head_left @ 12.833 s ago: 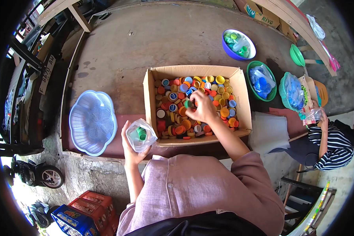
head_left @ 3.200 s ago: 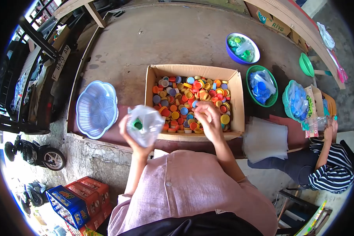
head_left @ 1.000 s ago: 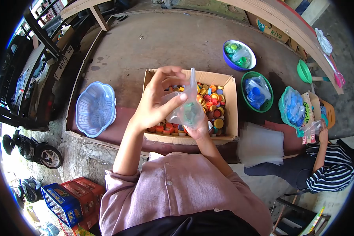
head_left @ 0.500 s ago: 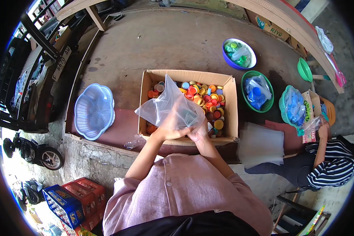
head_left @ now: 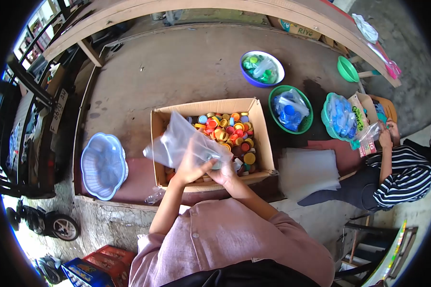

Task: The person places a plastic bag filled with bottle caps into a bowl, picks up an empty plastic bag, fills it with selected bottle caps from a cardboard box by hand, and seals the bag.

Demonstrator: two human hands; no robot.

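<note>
A clear plastic bag (head_left: pixel 170 138) is spread between my hands, over the near side of a cardboard box (head_left: pixel 268 143). My left hand (head_left: pixel 190 167) is closed on the bag, its fingers partly behind the film. My right hand (head_left: pixel 226 173) grips the bag's lower right end; something pale and greenish shows there, too blurred by the film to name. Under the bag, the box holds many loose bottle caps (head_left: pixel 225 131) in red, orange, yellow and blue. The bag covers part of the caps on the left.
A pale blue basket (head_left: pixel 103 165) lies left of the box. To the right are a purple bowl (head_left: pixel 262 70), a green basket (head_left: pixel 291 110), a teal basket (head_left: pixel 337 117) and stacked clear plastic sheets (head_left: pixel 306 172). At far right, a person in striped sleeves handles plastic.
The view has shifted, so the box sits lower and further left. Both hands keep the bag; its upper part now leans further to the left.
</note>
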